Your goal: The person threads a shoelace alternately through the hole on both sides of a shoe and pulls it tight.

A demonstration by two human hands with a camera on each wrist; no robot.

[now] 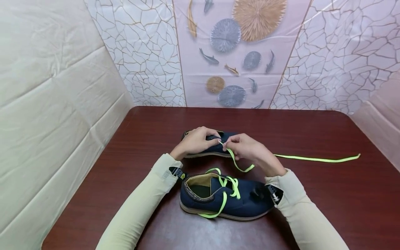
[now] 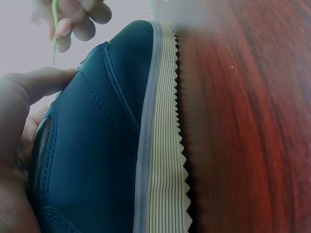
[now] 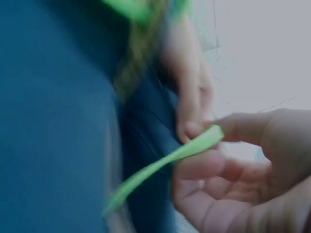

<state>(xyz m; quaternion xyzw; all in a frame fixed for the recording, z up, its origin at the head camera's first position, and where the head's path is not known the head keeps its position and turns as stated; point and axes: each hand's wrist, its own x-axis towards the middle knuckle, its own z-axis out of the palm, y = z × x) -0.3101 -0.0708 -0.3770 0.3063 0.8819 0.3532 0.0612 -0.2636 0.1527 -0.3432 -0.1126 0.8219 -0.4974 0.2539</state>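
Observation:
The far navy shoe (image 1: 218,149) lies on its sole with its toe to the right, partly covered by both hands. My left hand (image 1: 197,139) grips its upper around the opening, the thumb lying along the lacing edge of the shoe (image 2: 92,141) in the left wrist view. Just right of that thumb, my right hand (image 1: 248,150) pinches a flat lime-green shoelace (image 3: 163,165) between thumb and index finger. A short end of it dangles toward the table, and a thin stretch runs up to the left fingertips.
Closer to me stands a second navy shoe (image 1: 250,203), its lime lace (image 1: 235,187) threaded and hanging loosely over the side. A long lime lace end (image 1: 322,160) stretches right across the dark red-brown table (image 1: 337,194). Patterned sheeting (image 1: 150,69) rises behind the table.

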